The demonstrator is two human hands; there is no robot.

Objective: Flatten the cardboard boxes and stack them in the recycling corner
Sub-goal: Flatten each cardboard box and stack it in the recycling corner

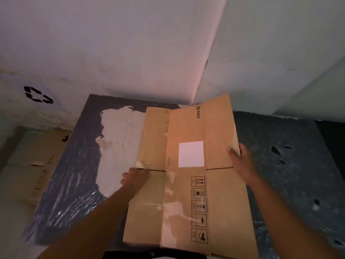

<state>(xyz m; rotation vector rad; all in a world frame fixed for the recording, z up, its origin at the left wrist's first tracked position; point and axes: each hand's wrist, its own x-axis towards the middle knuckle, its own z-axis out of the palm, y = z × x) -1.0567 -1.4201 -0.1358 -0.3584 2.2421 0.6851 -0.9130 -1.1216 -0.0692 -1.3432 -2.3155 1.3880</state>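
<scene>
A flattened brown cardboard box with a white label, a PICO logo and handling symbols is held in front of me, over the floor near a wall corner. My left hand grips its left edge at a flap seam. My right hand holds its right edge, thumb on top of the cardboard. Another flattened cardboard piece lies on the floor at the left.
A dark plastic-covered sheet with a large pale patch lies on the floor under the box. A recycling symbol is on the left wall. White walls meet in a corner just beyond. Dark speckled floor lies to the right.
</scene>
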